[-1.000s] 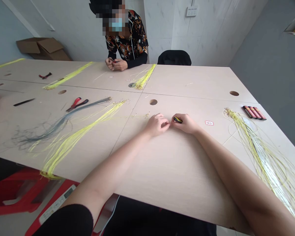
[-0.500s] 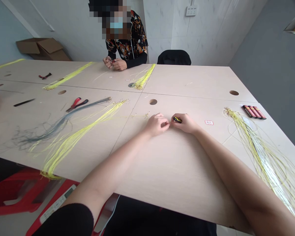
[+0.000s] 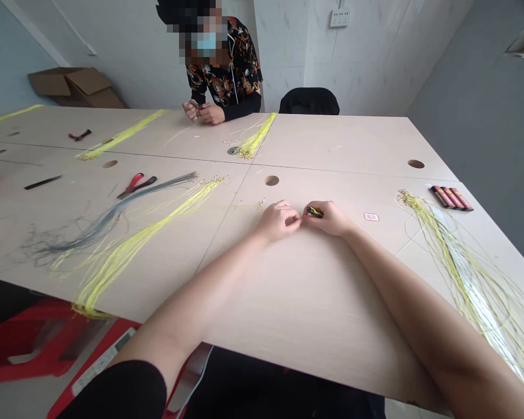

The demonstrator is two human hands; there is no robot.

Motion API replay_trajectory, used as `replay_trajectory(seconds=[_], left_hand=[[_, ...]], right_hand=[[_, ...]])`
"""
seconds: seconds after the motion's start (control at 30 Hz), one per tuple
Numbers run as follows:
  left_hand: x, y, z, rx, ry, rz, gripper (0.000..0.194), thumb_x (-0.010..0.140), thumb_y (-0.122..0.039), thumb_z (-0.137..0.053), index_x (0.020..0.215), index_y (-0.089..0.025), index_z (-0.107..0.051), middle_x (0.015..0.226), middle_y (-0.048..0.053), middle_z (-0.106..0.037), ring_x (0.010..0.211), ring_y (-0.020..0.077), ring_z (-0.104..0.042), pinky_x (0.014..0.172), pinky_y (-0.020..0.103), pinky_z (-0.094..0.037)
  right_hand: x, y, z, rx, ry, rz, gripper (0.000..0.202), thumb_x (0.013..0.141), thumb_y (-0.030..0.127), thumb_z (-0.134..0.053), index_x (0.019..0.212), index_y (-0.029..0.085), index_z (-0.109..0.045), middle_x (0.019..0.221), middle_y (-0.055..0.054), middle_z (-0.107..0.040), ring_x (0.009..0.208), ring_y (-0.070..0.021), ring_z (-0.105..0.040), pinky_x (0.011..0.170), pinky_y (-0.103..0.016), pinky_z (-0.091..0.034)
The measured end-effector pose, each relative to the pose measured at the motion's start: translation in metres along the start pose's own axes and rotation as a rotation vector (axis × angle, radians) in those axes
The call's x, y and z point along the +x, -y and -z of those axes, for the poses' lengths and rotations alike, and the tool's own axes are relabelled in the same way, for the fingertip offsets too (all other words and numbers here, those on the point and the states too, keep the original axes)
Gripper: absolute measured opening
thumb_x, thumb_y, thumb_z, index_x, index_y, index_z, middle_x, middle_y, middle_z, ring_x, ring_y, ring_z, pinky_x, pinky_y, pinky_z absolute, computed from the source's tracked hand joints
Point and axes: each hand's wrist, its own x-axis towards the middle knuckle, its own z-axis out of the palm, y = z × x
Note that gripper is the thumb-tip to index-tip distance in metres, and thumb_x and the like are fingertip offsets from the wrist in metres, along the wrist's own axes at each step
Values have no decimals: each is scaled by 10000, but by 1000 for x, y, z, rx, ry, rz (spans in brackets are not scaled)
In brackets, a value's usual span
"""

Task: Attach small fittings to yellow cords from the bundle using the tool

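My left hand (image 3: 278,221) and my right hand (image 3: 329,218) rest together on the light wooden table (image 3: 314,291), fingertips meeting. In my right hand sits a small black-and-yellow tool (image 3: 314,212). The left fingers are pinched closed at the point where the hands meet; whatever small piece they pinch is too tiny to make out. A few small gold bits (image 3: 255,205) lie just left of my left hand.
Yellow cord bundles lie at the left (image 3: 126,250), at the right (image 3: 467,279) and at the far middle (image 3: 253,142). A grey cord bundle (image 3: 109,218), red-handled pliers (image 3: 136,184), red markers (image 3: 450,198) and a small label (image 3: 371,217) lie about. A person (image 3: 220,70) works opposite.
My hands have stayed in place. A blurred hand at the far left edge has drawn out of view. The person opposite shifted their hands slightly.
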Motion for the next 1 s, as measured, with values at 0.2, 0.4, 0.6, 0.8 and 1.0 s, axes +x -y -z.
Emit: replay_trajectory(seconds=[0.2,0.4,0.6,0.8,1.0], left_hand=[[0,-1,1,0,12,9,137,756,-194,-576,624,-184,-612,637,15,-631,760,163,-581,663,271,-440],[0,-2,2,-1,28,19,136,760,-198,-576,629,-186,-609,647,18,-634,765,166,-578,670,276,-446],[0,-3,3,11,30,14,134,759,-187,-576,628,-184,-607,621,15,-607,754,163,-568,658,269,-441],[1,-3,2,10,31,2,130,747,-158,-571,622,-183,-597,633,9,-629,753,160,-565,655,265,-435],[1,-2,2,5,32,2,127,743,-159,-572,622,-184,-600,630,10,-632,751,163,-566,650,265,-432]], right_hand=[[0,1,0,-16,-2,-12,201,698,322,-496,731,148,-592,660,-4,-546,614,-107,-433,599,-239,-338],[0,0,0,-5,2,11,185,705,306,-488,729,149,-584,677,-9,-558,625,-110,-444,602,-238,-337],[0,2,1,-9,5,3,170,696,295,-478,711,151,-568,681,-8,-549,643,-113,-452,612,-238,-345],[0,1,1,-6,9,7,170,702,296,-483,709,150,-570,670,-3,-530,631,-107,-435,602,-234,-340],[0,-1,0,-22,2,23,171,710,292,-480,721,149,-573,684,-8,-539,637,-109,-437,606,-232,-345]])
